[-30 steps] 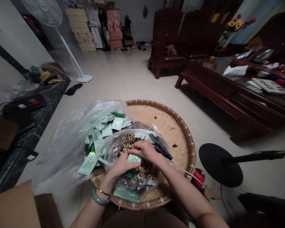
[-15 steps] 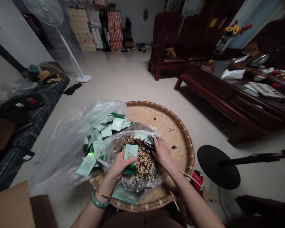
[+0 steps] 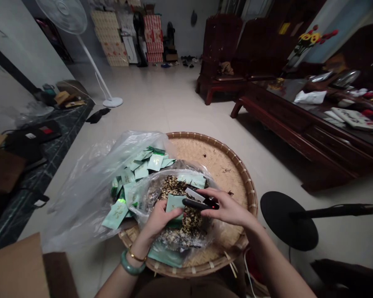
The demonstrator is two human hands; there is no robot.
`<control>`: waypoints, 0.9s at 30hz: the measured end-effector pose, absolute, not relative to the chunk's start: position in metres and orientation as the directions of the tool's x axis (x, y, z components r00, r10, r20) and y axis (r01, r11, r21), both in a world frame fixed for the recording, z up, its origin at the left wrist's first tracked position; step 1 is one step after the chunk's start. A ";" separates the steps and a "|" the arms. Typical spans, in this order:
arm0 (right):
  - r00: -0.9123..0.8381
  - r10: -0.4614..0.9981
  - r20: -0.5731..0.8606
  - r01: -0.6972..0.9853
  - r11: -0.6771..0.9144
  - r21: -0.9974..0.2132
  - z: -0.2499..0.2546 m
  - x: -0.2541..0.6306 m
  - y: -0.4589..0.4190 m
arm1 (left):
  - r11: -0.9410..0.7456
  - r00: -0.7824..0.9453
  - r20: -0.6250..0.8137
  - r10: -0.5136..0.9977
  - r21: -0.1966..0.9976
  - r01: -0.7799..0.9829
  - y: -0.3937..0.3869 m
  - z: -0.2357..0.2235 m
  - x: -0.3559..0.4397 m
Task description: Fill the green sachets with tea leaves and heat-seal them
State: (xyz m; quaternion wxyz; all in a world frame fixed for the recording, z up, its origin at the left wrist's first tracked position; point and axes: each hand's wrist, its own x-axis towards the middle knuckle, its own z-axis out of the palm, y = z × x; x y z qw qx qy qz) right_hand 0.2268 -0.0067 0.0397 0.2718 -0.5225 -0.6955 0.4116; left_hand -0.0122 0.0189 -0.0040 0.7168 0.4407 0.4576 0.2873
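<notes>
My left hand [image 3: 158, 216] grips a pale green packet [image 3: 175, 201], with the thumb across its front. In my right hand [image 3: 228, 207] is a black hair straightener [image 3: 195, 204], its two jaws apart, a pale plate inside and a small red light lit. The jaw tips are at the packet's right edge; whether they touch it I cannot tell. Beneath both hands, a clear plastic bag [image 3: 168, 238] holds a loose dark-and-cream dry mix [image 3: 170, 184]. Another green packet [image 3: 192, 179] lies at its far side. The bag sits on a round woven bamboo tray [image 3: 251, 194].
Several green packets [image 3: 142, 170] lie in a large clear bag [image 3: 83, 198] on the left. A cardboard box [image 3: 17, 265] stands near left. On the right are a black round base [image 3: 289, 221] and a dark wooden table [image 3: 298, 136]. A white fan [image 3: 112, 102] stands further back.
My right hand has lifted the straightener off the mix and brought it nearer, beside the packet, with its jaws now apart. My left hand still holds the packet, now slightly lower.
</notes>
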 end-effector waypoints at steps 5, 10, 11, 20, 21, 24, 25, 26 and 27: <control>-0.384 0.921 -0.057 0.527 0.168 -0.833 0.060 0.201 -0.002 | 0.260 0.452 -0.301 0.840 0.954 0.151 0.018 0.000 -0.011; -0.342 0.939 -0.039 0.533 0.159 -0.831 0.058 0.191 0.002 | 0.370 0.458 -0.387 0.800 0.920 0.132 0.015 0.000 -0.010; -0.328 0.944 -0.031 0.530 0.156 -0.833 0.056 0.191 0.003 | 0.407 0.469 -0.414 0.781 0.905 0.121 0.015 -0.001 -0.010; -0.262 0.958 -0.118 0.444 0.011 -0.896 0.038 0.193 0.013 | 0.495 0.472 -0.480 0.739 0.863 0.103 0.019 0.008 -0.007; -0.256 0.956 -0.143 0.406 -0.028 -0.914 0.037 0.196 0.015 | 0.501 0.476 -0.487 0.733 0.859 0.106 0.020 0.009 -0.007; -0.227 0.961 -0.157 0.285 -0.089 -0.954 0.035 0.208 0.021 | 0.510 0.473 -0.494 0.729 0.854 0.105 0.021 0.009 -0.008; -0.216 0.964 -0.157 0.265 -0.097 -0.959 0.035 0.212 0.021 | 0.513 0.467 -0.495 0.733 0.853 0.098 0.021 0.008 -0.008; -0.211 0.964 -0.161 0.263 -0.103 -0.959 0.035 0.214 0.021 | 0.517 0.458 -0.497 0.737 0.851 0.091 0.021 0.007 -0.008; -0.214 0.963 -0.166 0.277 -0.103 -0.955 0.035 0.214 0.020 | 0.519 0.450 -0.498 0.741 0.850 0.085 0.022 0.005 -0.009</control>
